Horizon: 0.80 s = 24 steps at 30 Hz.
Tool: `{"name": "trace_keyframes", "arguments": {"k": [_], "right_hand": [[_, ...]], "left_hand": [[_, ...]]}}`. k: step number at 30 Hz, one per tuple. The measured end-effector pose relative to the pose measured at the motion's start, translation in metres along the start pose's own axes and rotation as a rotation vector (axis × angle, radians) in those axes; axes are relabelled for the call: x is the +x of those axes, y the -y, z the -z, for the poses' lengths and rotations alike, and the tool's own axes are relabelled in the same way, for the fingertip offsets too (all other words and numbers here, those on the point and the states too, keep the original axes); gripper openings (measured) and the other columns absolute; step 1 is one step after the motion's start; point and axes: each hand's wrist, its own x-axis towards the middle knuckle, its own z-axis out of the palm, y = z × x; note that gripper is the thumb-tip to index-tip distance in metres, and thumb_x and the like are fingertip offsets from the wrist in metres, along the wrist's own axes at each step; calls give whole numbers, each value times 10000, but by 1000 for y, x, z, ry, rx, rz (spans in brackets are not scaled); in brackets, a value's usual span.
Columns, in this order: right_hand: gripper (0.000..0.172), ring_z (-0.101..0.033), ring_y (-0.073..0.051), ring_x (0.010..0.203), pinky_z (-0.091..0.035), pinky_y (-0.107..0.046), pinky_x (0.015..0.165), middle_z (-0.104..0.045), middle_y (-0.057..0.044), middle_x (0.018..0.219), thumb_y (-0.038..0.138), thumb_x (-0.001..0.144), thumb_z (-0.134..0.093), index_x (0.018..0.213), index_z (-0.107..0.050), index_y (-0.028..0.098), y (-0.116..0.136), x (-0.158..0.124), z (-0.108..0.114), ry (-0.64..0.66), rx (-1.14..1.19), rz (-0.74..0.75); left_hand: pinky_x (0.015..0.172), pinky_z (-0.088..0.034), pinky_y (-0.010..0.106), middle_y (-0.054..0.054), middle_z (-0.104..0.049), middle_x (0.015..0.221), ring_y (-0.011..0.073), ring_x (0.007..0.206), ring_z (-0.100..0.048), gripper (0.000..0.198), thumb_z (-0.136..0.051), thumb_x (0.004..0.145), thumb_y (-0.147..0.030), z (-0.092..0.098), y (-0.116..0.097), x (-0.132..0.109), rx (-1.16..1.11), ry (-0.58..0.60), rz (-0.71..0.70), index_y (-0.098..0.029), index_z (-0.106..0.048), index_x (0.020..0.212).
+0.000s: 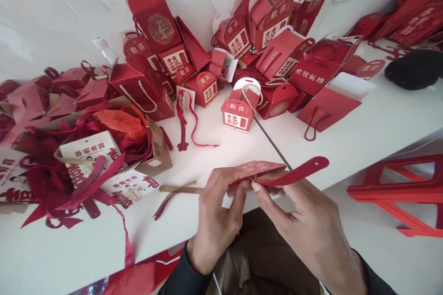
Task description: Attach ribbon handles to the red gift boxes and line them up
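Close to the table's front edge, both hands are closed on a red printed paper box [260,166] that I see nearly edge-on. My left hand [219,212] grips its left side, thumb and fingers pinching near the middle. A red strap [308,169] with a hole at its rounded end runs out to the right over my right hand [306,216]. That hand's thumb and fingertip pinch beside a small gold-coloured spot where the strap meets the box. The box's underside is hidden by the fingers. Just beyond stands a small red-and-white gift box [237,117] with a cord handle.
A cardboard carton [161,147] of red ribbons and printed cards stands at left. Gift boxes and red paper bags [328,106] crowd the wall. A loose ribbon [194,129] and strips [173,198] lie on the white table [228,152]. A red stool [391,189] is at right.
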Motion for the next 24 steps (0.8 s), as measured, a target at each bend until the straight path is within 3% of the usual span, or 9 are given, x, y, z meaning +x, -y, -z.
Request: {"name": "trace_keyframes", "arguments": {"k": [24], "right_hand": [[134, -655, -221, 785, -575, -345, 783, -651, -30, 908, 158, 1058, -548, 1142, -601, 248, -3, 2, 2, 49, 2, 30]], "left_hand": [[726, -530, 242, 11, -740, 1048, 141, 937, -657, 345, -625, 971, -106, 0, 4, -3, -51, 2, -33, -315, -674, 1241]]}}
